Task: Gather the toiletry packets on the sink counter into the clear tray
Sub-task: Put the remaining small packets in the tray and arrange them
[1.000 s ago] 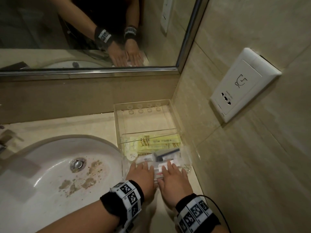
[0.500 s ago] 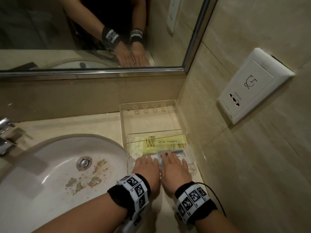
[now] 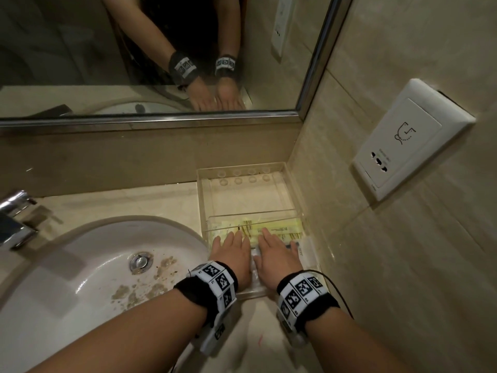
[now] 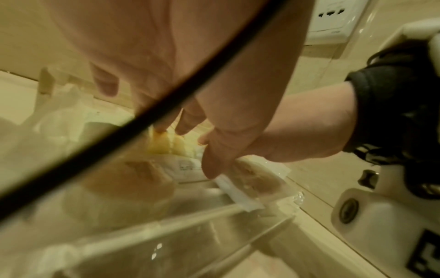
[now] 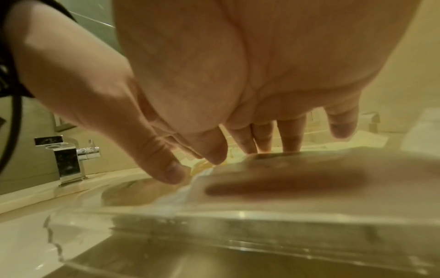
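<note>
The tray (image 3: pixel 291 189) is set in the counter's far right corner, against the wall, just right of the sink (image 3: pixel 80 265). It is split by a clear divider into a far compartment, which looks bare, and a near one, where the packets (image 3: pixel 271 229) lie: yellow ones toward the divider, clear and white ones nearer the front wall.

Both hands are laid side by side over the near compartment. The left hand (image 3: pixel 233 253) is spread flat, palm down, fingers straight, and nothing is gripped by it; in the left wrist view its fingertips (image 4: pixel 164 127) are seen to touch the yellow packets. The right hand (image 3: pixel 277 254) is likewise flat and released, its fingers (image 5: pixel 262 139) extended down onto the pile. No packet is pinched or curled round by either hand.

The step in hand is judged to be the last one: the gathered packets are being pressed down and settled inside the tray rather than picked up. One clear packet (image 3: pixel 305 247) appears to ride over the tray's right edge, though whether it lies inside or on the rim cannot be told. No other packets are seen on the counter (image 3: pixel 121 200) itself.

For the next move, light, even pressure is called for, so that the thin wrappers are flattened without sliding out. The stray edge at the right should be tucked in with the right fingers, and both hands should then be lifted straight up, so nothing is dragged out over the wall.
</note>
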Tool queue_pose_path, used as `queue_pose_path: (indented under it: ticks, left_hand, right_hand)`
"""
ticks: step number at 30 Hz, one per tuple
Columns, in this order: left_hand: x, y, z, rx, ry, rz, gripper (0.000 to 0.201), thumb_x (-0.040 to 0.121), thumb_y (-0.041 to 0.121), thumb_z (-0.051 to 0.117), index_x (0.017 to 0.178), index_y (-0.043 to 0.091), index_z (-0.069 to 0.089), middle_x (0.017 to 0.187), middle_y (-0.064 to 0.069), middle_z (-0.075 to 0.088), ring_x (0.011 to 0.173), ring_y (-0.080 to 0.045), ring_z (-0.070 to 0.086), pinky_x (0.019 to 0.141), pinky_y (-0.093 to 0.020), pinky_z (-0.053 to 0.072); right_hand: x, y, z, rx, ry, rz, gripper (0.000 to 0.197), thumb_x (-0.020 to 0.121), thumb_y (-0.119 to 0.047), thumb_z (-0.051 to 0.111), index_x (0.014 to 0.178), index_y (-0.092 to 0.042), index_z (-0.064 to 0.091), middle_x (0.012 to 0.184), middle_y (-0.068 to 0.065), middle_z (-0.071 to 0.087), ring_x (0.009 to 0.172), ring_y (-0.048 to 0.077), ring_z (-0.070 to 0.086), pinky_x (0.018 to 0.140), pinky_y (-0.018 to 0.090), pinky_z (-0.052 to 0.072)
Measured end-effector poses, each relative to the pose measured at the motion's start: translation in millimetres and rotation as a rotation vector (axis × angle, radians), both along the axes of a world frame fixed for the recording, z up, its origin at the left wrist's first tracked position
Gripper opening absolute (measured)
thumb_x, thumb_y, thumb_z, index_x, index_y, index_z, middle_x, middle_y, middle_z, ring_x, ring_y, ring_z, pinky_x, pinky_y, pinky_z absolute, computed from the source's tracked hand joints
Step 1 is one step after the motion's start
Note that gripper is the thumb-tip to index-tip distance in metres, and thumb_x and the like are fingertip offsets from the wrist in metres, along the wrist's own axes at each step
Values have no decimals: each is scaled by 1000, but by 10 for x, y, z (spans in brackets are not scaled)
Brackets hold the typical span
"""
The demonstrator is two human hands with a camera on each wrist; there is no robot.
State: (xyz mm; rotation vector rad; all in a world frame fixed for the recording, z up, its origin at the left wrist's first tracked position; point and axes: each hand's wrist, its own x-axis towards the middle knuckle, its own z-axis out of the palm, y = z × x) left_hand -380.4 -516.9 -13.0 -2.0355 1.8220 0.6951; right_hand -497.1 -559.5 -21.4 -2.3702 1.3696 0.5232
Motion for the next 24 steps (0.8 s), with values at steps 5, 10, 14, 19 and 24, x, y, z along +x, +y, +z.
queue_pose_path:
  ticks: [5,10,14,19,24]
  left_hand:
    - [48,23,33,-32,75,14,76,90,35,45,154,17,8,163,-7,-3,149,-26,-5,119,-53,-1]
    - [133,179,144,-231,99,5,62,91,38,48,146,19,29,160,-7,17,148,-26,8,118,-51,6]
    - [198,380,193,-213,85,-34,77,84,59,53,148,23,26,161,-9,14,148,-28,7,119,-51,7]
    - [176,676,159,-308,169,96,80,78,61,61,144,26,32,160,-4,14,144,-26,18,117,-44,18]
    - [208,850,50,-407,203,175,52,83,51,61,130,32,48,142,2,36,127,-20,36,107,-34,36]
  right_hand:
    - [52,-33,41,-6,0,-35,58,101,-39,25,152,-17,11,163,-2,-1,149,19,8,118,55,5]
    - [13,49,98,-46,-68,-5,66,98,-45,34,153,-21,6,163,1,-3,149,21,-2,117,52,0]
    - [-176,180,177,-11,-152,62,76,89,-53,53,151,-29,16,162,-1,0,149,22,-4,117,51,1]
    - [-505,378,188,-192,-325,-152,24,89,-46,55,107,-29,55,109,-10,54,103,9,49,98,28,41]
    - [-676,579,-12,-229,-334,-222,16,89,-33,58,105,-33,54,107,-13,49,99,5,47,90,25,49]
